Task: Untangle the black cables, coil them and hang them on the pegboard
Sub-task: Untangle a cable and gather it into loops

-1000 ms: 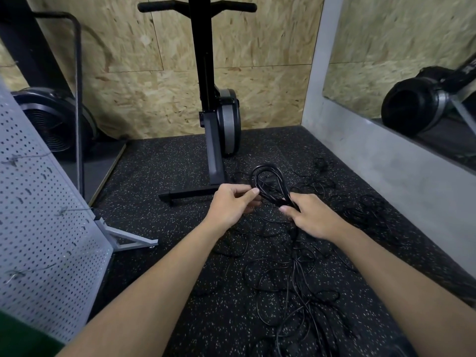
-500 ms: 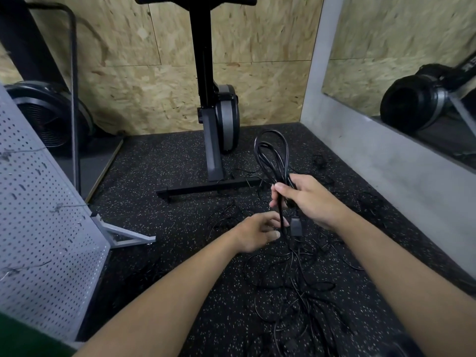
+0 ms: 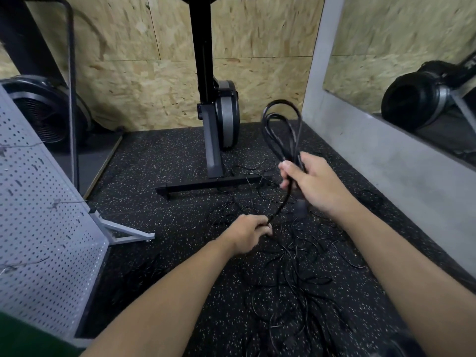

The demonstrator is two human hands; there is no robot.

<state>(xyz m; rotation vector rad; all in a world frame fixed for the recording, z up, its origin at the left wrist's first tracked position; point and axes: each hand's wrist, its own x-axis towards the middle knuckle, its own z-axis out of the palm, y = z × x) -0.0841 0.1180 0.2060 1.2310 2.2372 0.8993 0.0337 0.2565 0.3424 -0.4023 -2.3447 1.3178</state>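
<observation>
The coil of black cable (image 3: 282,132) is held up in the air, just right of the exercise machine (image 3: 213,112), about level with its round wheel housing. The right hand (image 3: 313,185) grasps the coil at its lower end, with the fingers curled round the gathered loops. The loops stand up above the fist, long and narrow. The fingertips are blurred.

One strand (image 3: 282,206) runs down and leftward from that fist into the left hand (image 3: 248,233), which is clenched round it, lower and nearer the person than the machine's foot bar (image 3: 206,185). A black plug (image 3: 300,210) hangs just under the right hand.

Beneath both hands, on the near side of the foot bar, the other cables lie in a loose tangle (image 3: 296,274) on the speckled black floor (image 3: 167,163). A few thin strands reach as far as the bar's right end.

The pegboard (image 3: 38,215) stands well to the left of the machine. It is a pale, leaning, perforated sheet with a few wire hooks sticking out, and it rests on a grey metal foot (image 3: 123,233).

Directly behind the machine is a chipboard wall (image 3: 257,60). To the machine's right, a grey ledge carries a mirror (image 3: 386,60). At the far left of the machine, past the pegboard's top edge, there is a round black fan wheel (image 3: 46,117).
</observation>
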